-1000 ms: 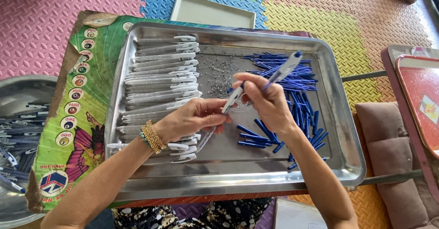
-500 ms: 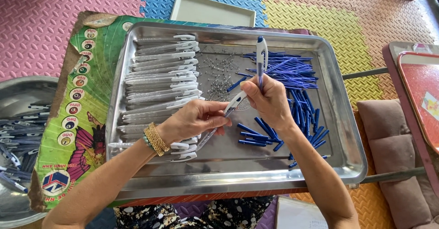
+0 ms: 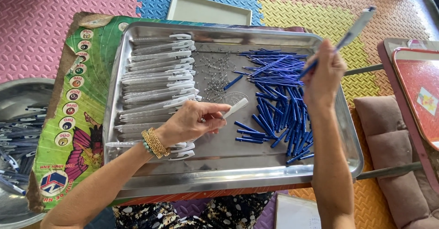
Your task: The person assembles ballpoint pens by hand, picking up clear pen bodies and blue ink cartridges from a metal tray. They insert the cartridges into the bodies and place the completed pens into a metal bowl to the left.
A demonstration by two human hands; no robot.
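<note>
A steel tray (image 3: 228,172) holds a row of white pen barrels (image 3: 155,73) on its left, a scatter of small metal springs (image 3: 217,73) in the middle and a heap of blue refills (image 3: 279,96) on its right. My left hand (image 3: 190,123) grips a white pen cap piece (image 3: 234,108) over the tray's middle. My right hand (image 3: 324,75) is raised above the refills and holds a pen barrel with a blue refill in it (image 3: 352,32), pointing up and to the right.
A round metal basin (image 3: 13,133) with several finished pens sits at the left. A colourful cardboard sheet (image 3: 68,119) lies under the tray. A small grey tray (image 3: 208,10) lies beyond it, a red table (image 3: 418,91) and a brown cushion (image 3: 388,142) at right.
My right hand has lifted the pen barrel away from my left hand and swung it up and to the right. My left hand stays low over the tray with the cap piece.
</note>
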